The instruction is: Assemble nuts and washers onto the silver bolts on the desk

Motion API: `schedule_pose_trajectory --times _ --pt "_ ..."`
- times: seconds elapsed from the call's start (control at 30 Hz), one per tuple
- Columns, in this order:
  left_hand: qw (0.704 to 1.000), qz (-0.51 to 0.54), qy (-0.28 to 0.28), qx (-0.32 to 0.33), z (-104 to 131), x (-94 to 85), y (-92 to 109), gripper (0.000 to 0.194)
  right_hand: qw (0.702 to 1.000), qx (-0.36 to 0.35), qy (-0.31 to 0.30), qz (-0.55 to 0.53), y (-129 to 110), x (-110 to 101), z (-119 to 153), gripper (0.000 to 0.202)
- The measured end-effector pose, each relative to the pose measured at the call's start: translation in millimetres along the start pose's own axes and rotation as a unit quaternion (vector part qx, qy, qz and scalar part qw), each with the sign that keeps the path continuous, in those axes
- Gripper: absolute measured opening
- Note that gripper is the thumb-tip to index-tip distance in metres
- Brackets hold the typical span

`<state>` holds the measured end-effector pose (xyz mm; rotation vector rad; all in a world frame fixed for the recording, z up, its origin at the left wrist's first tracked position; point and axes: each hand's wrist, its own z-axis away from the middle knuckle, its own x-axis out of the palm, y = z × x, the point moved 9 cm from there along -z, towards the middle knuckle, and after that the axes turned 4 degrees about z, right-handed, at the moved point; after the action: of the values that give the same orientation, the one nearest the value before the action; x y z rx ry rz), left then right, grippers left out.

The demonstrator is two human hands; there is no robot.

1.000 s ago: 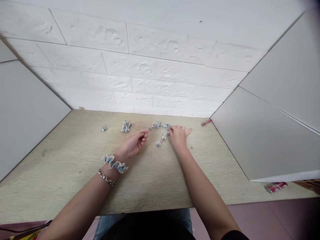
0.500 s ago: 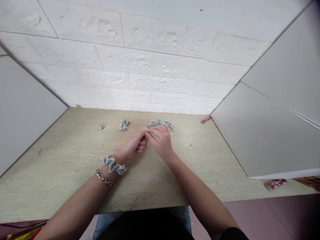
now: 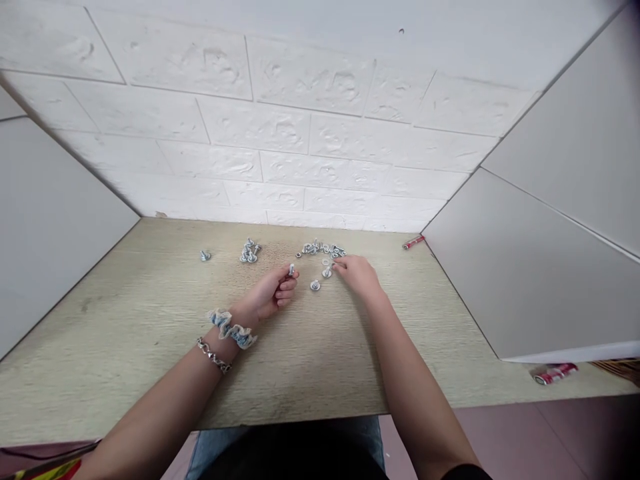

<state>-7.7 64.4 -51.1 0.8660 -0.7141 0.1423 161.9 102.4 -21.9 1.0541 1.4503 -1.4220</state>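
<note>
the left hand (image 3: 273, 293) rests on the wooden worktop (image 3: 150, 313), its grip pinched on a small bolt (image 3: 291, 269) held upright at the fingertips. the right hand (image 3: 357, 275) reaches into the loose pile of bolts and washers (image 3: 323, 251); whether its grip holds anything, i cannot tell. a smaller bolt cluster (image 3: 250, 252) lies well left.

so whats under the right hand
The right hand rests on the wooden table, fingertips at loose screws and washers. Anything beneath the palm is hidden.
</note>
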Motion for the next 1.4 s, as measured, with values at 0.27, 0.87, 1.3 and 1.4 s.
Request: schedule_pose_trajectory --times 0.27,0.87,1.3,1.4 --pt "1.000 -0.013 -0.005 0.013 -2 -1.6 0 0.023 0.999 0.037 -0.004 0.022 0 0 2 0.019" --pt "0.999 -0.035 0.014 0.022 -4 -4.7 0 0.023 0.988 0.056 -0.063 -0.130 11 19 0 0.010" --pt "0.999 -0.044 0.017 0.018 -5 -4.8 -1 0.023 0.969 0.001 0.157 -0.189 -22 -25 12 0.014" --pt "0.999 -0.034 0.011 0.006 -6 -5.1 -3 0.022 0.961 -0.119 0.176 -0.177 -57 -28 25 0.018"
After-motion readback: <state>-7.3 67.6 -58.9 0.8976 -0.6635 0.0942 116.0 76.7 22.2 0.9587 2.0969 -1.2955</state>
